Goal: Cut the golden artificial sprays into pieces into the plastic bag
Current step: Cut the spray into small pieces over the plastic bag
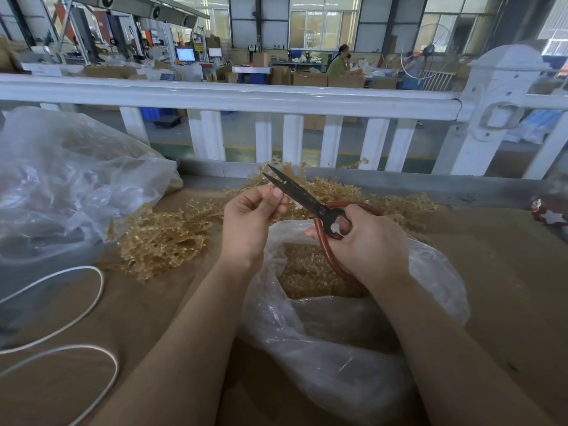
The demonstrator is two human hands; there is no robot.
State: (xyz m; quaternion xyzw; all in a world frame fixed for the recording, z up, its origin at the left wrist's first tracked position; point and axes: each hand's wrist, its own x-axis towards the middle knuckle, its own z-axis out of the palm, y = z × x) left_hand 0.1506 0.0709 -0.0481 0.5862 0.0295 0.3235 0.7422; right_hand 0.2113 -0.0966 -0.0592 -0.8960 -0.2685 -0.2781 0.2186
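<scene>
My right hand (365,241) grips the red loop handles of a pair of black-bladed scissors (295,192), blades pointing up and left, slightly parted. My left hand (249,219) has its fingers curled with thumb and forefinger pinched together beside the blades; what it pinches is too small to make out. Both hands hover over a clear plastic bag (430,272) whose open mouth shows a heap of cut golden pieces (307,272). Uncut golden sprays (159,238) lie on the brown table to the left and behind the hands.
A large crumpled clear plastic bag (61,186) lies at the left. White cord (92,302) loops over the table's left front. A white railing (246,99) runs across the table's far side. A small red and white ornament (550,213) sits at the right edge.
</scene>
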